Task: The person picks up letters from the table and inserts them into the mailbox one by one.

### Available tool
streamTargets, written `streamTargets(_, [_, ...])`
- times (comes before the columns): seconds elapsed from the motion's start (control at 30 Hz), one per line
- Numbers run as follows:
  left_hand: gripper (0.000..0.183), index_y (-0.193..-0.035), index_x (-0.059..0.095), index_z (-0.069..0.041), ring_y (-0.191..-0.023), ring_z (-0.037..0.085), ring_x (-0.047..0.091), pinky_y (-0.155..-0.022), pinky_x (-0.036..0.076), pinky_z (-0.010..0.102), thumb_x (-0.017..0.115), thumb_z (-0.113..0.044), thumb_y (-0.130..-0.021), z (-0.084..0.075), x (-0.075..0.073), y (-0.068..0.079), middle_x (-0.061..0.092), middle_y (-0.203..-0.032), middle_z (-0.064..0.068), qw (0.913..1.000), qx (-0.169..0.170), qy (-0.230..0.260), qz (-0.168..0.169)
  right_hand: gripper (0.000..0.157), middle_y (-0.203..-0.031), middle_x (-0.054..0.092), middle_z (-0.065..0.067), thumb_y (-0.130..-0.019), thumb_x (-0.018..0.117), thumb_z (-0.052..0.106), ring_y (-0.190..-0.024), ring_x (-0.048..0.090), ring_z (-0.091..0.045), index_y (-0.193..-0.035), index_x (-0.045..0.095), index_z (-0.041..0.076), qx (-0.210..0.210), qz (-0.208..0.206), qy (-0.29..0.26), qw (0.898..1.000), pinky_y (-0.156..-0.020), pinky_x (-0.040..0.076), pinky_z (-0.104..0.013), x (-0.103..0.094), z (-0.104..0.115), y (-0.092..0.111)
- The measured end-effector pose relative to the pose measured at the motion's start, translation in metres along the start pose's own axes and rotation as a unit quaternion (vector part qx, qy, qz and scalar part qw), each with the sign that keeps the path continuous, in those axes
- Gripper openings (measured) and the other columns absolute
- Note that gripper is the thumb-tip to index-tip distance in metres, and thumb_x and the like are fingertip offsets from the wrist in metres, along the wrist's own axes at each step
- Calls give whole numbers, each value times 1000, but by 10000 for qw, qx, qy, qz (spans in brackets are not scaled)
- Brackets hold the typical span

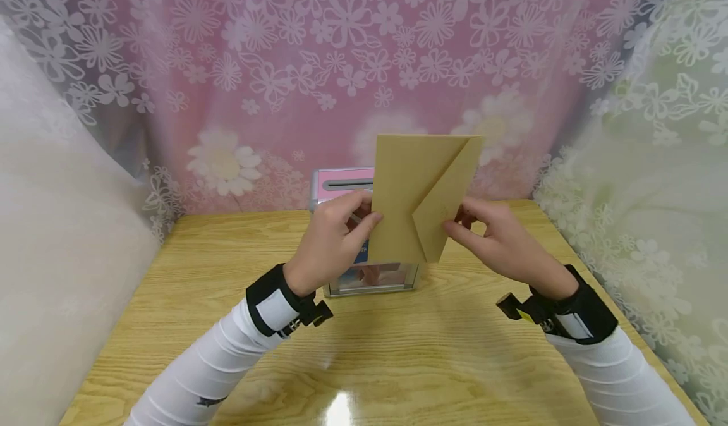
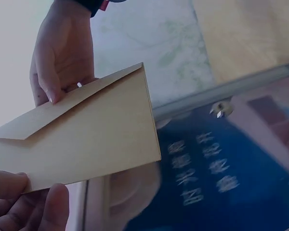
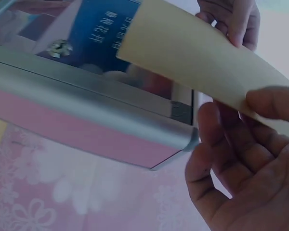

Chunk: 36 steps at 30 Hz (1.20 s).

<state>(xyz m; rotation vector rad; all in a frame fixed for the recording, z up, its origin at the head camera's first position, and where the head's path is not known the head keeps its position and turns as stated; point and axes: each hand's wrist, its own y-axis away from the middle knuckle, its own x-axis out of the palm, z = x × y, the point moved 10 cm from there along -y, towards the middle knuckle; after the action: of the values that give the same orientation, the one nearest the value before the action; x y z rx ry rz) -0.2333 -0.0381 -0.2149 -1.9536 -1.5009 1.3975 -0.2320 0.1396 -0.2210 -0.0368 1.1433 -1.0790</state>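
Both hands hold up a tan paper envelope (image 1: 398, 186) in front of a box. Its pointed flap (image 1: 446, 201) lies along the right side in the head view. The left hand (image 1: 341, 233) pinches the left edge between thumb and fingers. On the opposite edge the right hand (image 1: 495, 233) pinches near the flap. Behind the envelope stands a box (image 1: 371, 287) with a metal frame, a pink top and a slot (image 1: 347, 184) in that top; the envelope hides much of it. A small lock (image 2: 221, 109) and a blue panel (image 2: 202, 192) with white characters show on its front.
The box stands on a wood-grain table (image 1: 227, 325). A pink flowered curtain (image 1: 296, 66) hangs at the back, with pale sheets (image 1: 643, 211) along the sides. Each wrist wears a black strap (image 1: 273, 299) with a small camera.
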Motion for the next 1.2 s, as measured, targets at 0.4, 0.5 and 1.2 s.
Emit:
streamTargets(0.4, [8, -96, 65, 1, -71, 6, 57, -54, 53, 29, 63, -1, -88, -14, -44, -51, 67, -78, 7, 9965, 439, -363, -612, 26, -93, 68, -17, -89, 58, -8, -77, 59, -16, -115, 62, -6, -146, -938, 17, 9955, -63, 46, -21, -40, 48, -47])
streamTargets(0.5, [8, -95, 65, 2, -71, 7, 57, -55, 51, 30, 63, -1, -89, -14, -52, -59, 66, -78, 7, 9960, 379, -423, -688, 22, -92, 66, -16, -91, 57, -4, -79, 57, -16, -113, 62, -5, 34, -1046, -23, 9945, -65, 44, -25, -44, 47, -56])
streamTargets(1.2, [6, -93, 64, 2, -71, 9, 56, -62, 53, 32, 62, -4, -90, 14, -71, -76, 65, -78, 8, 9929, -219, -751, -897, 7, -84, 62, -22, -89, 57, -8, -77, 55, -19, -93, 62, -11, -166, -1486, -216, 9885, -69, 43, -26, -39, 37, -91])
